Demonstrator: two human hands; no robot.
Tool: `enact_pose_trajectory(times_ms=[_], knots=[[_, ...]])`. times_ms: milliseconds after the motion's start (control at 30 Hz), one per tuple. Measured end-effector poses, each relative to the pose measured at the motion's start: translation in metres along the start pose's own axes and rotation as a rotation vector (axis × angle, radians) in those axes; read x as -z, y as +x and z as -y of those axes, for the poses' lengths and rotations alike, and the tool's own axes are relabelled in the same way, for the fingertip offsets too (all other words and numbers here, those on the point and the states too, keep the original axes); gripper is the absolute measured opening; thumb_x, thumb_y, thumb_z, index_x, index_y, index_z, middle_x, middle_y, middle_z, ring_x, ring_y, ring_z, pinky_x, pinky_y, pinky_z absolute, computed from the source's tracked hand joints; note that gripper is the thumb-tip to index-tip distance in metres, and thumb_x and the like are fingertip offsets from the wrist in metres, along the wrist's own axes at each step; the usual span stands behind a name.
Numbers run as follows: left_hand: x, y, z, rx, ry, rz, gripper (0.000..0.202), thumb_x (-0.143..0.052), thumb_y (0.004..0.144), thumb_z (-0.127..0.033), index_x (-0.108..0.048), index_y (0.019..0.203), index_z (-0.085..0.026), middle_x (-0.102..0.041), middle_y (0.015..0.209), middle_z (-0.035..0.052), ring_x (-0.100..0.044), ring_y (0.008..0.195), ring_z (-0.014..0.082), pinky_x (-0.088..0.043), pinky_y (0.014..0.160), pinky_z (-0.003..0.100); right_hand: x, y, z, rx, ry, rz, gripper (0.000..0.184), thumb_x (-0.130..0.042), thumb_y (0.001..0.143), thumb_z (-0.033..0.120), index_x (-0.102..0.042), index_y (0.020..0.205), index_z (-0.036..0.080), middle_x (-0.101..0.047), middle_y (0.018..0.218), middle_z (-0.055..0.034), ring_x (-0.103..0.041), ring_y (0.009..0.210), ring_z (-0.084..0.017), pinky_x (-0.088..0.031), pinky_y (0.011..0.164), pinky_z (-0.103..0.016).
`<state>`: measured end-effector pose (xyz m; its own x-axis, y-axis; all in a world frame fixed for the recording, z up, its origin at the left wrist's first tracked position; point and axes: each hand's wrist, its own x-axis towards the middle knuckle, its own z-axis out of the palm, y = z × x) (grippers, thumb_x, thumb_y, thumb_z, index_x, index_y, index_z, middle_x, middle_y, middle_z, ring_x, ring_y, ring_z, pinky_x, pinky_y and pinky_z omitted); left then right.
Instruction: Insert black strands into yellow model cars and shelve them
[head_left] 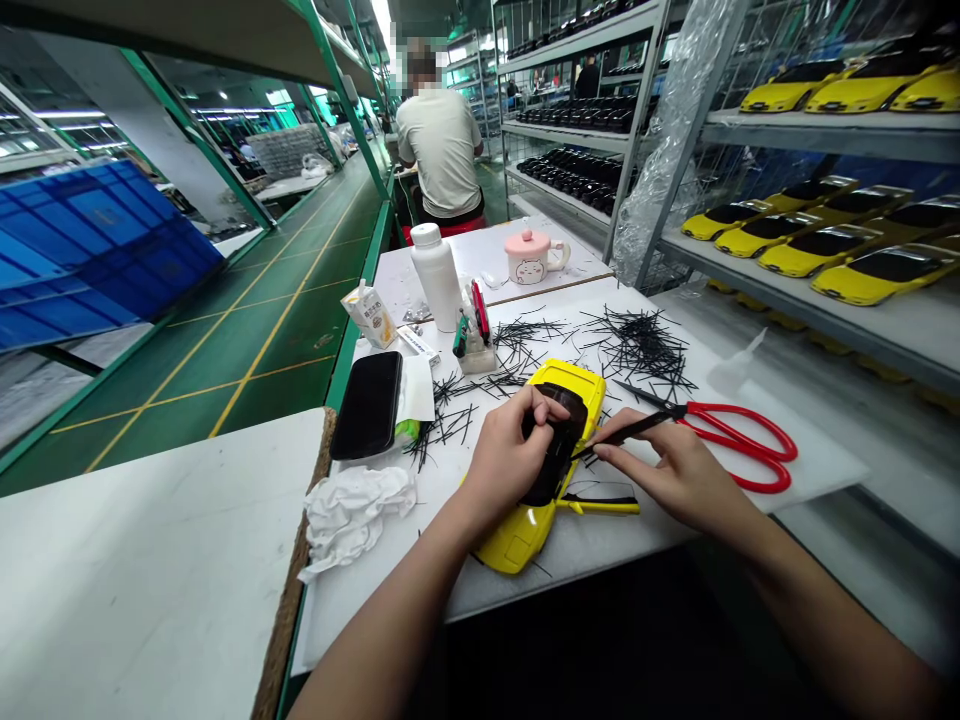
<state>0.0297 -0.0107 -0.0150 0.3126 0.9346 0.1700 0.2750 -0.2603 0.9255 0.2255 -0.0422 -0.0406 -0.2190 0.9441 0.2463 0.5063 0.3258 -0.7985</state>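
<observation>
Fingers of the right hand [686, 472] pinch a slim, black, pointed strip or tool [639, 427]; the left hand's [504, 458] curl over the glossy yellow model car with a black roof [516, 540], their grip unclear. The car lies on the white tabletop [390, 590], yellow side door [611, 508] open; work there looks unfinished. Beyond lie red-handled scissors [784, 445] and scattered thin black strips [641, 345].

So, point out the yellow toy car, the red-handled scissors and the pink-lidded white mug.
Yellow toy car [553, 468], head view: black middle section.
Red-handled scissors [680, 411], head view: near the pivot.
Pink-lidded white mug [528, 268], head view: front of the body.
</observation>
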Motion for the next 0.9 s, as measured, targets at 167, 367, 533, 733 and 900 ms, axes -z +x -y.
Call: enact_pose_trajectory(times_ms=[167, 367, 533, 733, 900], knots=[[0.000, 0.000, -0.001, -0.003, 0.009, 0.003, 0.021, -0.044, 0.077, -0.005, -0.034, 0.071, -0.023, -0.067, 0.089, 0.0026, -0.063, 0.090, 0.0173, -0.046, 0.082, 0.031, -0.001, 0.000, 0.011, 0.084, -0.049, 0.032, 0.011, -0.055, 0.089, 0.026, -0.063, 0.093, 0.022, -0.072, 0.091, -0.0033, -0.062, 0.059, -0.015, -0.046, 0.053, -0.026], [0.000, -0.001, -0.001, -0.011, 0.027, 0.001, 0.020, -0.044, 0.077, -0.006, -0.034, 0.070, -0.022, -0.067, 0.089, 0.0024, -0.063, 0.089, 0.0171, -0.046, 0.082, 0.030, -0.001, 0.014, 0.011, 0.131, -0.087, 0.142, 0.009, -0.052, 0.088, 0.026, -0.059, 0.093, 0.022, -0.068, 0.082, -0.0055, -0.063, 0.070, -0.021, -0.049, 0.065, -0.032], [0.000, -0.001, 0.000, -0.013, 0.012, 0.006, 0.020, -0.044, 0.078, -0.007, -0.034, 0.071, -0.022, -0.067, 0.089, 0.0021, -0.063, 0.090, 0.0167, -0.047, 0.082, 0.030, -0.001, 0.025, 0.004, 0.155, -0.024, 0.154, 0.007, -0.051, 0.088, 0.023, -0.057, 0.091, 0.022, -0.066, 0.082, -0.0048, -0.062, 0.075, -0.021, -0.050, 0.068, -0.033], [0.001, -0.002, -0.002, -0.016, 0.018, 0.019, 0.020, -0.044, 0.079, -0.007, -0.034, 0.071, -0.022, -0.068, 0.089, 0.0032, -0.064, 0.092, 0.0175, -0.046, 0.084, 0.031, -0.003, 0.023, -0.004, 0.071, 0.169, 0.146, 0.007, -0.054, 0.089, 0.028, -0.058, 0.091, 0.022, -0.066, 0.090, -0.0047, -0.064, 0.087, -0.022, -0.051, 0.083, -0.036], [0.001, -0.002, -0.001, -0.016, 0.027, 0.025, 0.020, -0.044, 0.079, -0.007, -0.034, 0.071, -0.022, -0.069, 0.092, 0.0031, -0.063, 0.092, 0.0179, -0.046, 0.083, 0.031, -0.004, 0.023, -0.007, 0.006, 0.232, 0.116, 0.016, -0.060, 0.086, 0.036, -0.062, 0.090, 0.021, -0.068, 0.090, -0.0052, -0.065, 0.087, -0.023, -0.051, 0.084, -0.037]])
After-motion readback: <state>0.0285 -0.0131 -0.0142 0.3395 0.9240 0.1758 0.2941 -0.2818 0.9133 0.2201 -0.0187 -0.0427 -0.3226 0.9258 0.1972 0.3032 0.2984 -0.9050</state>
